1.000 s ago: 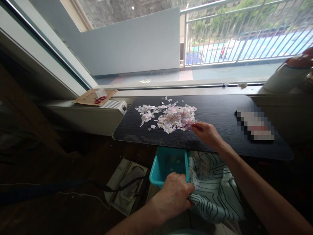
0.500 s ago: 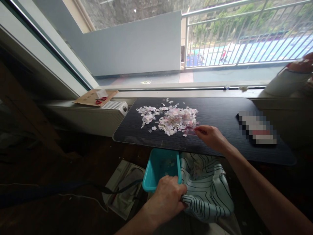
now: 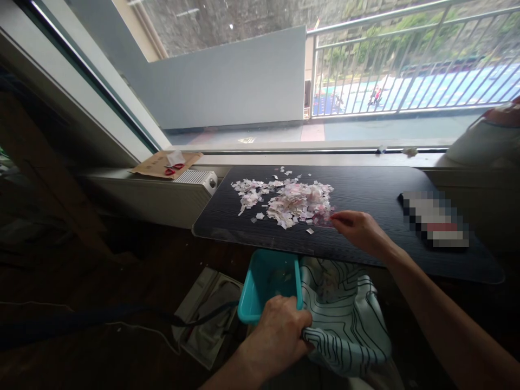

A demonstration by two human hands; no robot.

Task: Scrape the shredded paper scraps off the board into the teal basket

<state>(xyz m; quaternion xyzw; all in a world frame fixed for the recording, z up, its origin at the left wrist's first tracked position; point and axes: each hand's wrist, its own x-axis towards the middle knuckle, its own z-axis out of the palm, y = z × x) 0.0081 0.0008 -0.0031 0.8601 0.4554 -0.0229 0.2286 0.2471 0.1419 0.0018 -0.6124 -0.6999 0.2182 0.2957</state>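
Observation:
On the dark table lies a heap of small white and pinkish paper scraps. My right hand is at the heap's right edge, fingers pinched on a thin, see-through pinkish sheet that touches the scraps. Below the table's front edge, my left hand is closed around the near rim of a turquoise plastic bin. It also grips the edge of a striped cloth hanging beside the bin. A few pale bits show inside the bin. The left fingertips are partly hidden.
A blurred-out dark flat object lies on the table's right. Red-handled scissors rest on a brown envelope by the radiator. An open box is on the floor at left, with a dark strap across it.
The view has shifted slightly, so everything sits a little lower and further right. My right hand has drawn marginally rightward with the sheet; my left hand keeps its grip.

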